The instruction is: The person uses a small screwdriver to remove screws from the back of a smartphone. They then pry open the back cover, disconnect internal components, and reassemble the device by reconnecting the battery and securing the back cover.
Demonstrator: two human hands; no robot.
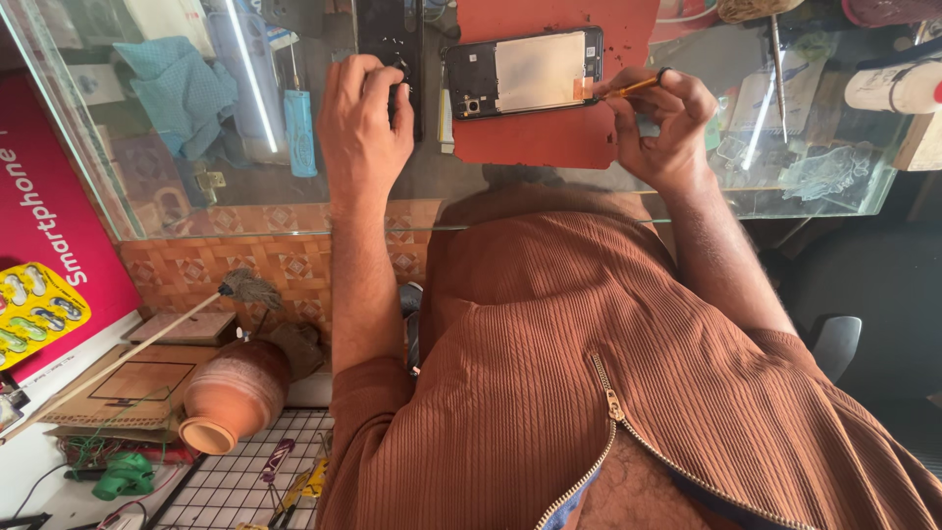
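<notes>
An opened smartphone (525,73) lies back-side up on a red mat (549,137) on the glass counter, its dark frame and pale inner plate showing. My right hand (662,123) grips a thin yellow-handled tool (628,89) whose tip touches the phone's right edge. My left hand (363,118) rests to the left of the phone, fingers curled on a black flat part (392,39) lying on the glass.
The glass counter (245,211) has a blue cloth (182,88) and a blue screwdriver (301,132) beneath or on it at left. Below left stand a clay pot (235,393), a small brush (147,339), cardboard and a wire grid. Tools and a white tube (898,86) lie at right.
</notes>
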